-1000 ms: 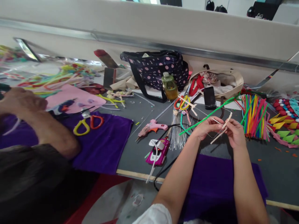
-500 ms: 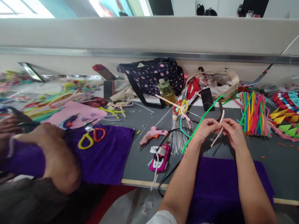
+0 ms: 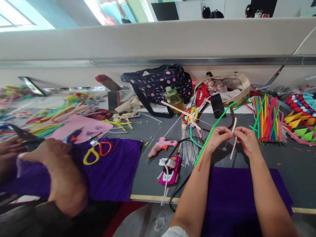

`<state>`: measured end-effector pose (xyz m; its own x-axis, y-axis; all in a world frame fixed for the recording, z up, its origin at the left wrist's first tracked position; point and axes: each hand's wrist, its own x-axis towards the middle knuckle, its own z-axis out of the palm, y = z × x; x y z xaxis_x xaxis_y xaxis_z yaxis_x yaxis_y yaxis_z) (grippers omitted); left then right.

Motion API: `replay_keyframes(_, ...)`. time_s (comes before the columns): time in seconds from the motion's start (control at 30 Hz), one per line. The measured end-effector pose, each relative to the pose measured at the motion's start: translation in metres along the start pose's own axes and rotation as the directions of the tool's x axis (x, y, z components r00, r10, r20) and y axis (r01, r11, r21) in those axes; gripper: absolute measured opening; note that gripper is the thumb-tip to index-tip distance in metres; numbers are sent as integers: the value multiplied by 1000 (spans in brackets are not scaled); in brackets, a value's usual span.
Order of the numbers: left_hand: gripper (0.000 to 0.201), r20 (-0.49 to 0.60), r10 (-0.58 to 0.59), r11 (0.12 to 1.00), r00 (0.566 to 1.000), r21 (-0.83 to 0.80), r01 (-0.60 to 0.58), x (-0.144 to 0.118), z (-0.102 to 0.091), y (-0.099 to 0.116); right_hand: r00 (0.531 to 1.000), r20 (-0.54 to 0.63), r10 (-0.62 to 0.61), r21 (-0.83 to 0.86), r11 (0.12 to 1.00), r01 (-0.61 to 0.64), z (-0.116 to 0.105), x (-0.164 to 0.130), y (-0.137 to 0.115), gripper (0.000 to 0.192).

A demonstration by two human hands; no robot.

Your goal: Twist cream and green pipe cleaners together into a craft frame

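My left hand (image 3: pixel 218 137) and my right hand (image 3: pixel 247 140) meet above the grey table (image 3: pixel 148 164), just beyond a purple cloth (image 3: pixel 237 197). Between them they pinch a cream pipe cleaner (image 3: pixel 233 140) that stands nearly upright. A long green pipe cleaner (image 3: pixel 214 126) also runs through my left hand, slanting from near my wrist up to the right.
A co-worker's arm (image 3: pixel 56 174) and hands lie at the left on another purple cloth (image 3: pixel 116 171) with loop-handled scissors (image 3: pixel 95 153). Two pink glue guns (image 3: pixel 163 144), thin wires (image 3: pixel 189 148), a green bottle (image 3: pixel 174 97), a dotted bag (image 3: pixel 160 82), a phone (image 3: pixel 216 104) and a pipe cleaner bundle (image 3: pixel 266 120) crowd the table.
The cream pipe cleaner has turned from a slant to nearly upright between my fingers. The co-worker's arm has shifted toward the near edge. My view has tilted up slightly.
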<state>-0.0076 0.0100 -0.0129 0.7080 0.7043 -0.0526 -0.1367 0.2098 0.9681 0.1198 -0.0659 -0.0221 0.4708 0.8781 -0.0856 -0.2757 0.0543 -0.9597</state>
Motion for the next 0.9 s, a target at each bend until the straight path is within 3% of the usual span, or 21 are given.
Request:
replay_keyframes(0.33,25,-128,144,978,981,170,-121,6,1,-16,1000,-16,-2,38,999,2,2,-1,1,20)
replay_keyframes(0.6,23,-50,82,996,995,-40,-84,-2,4,0,993,111,32,143,989,-48,-2,-4,-3,18)
replay_keyframes(0.9,21,66,39,979,997,-202,-25,-7,10,4,981,193,-26,190,982,-11,5,-11,-5,29)
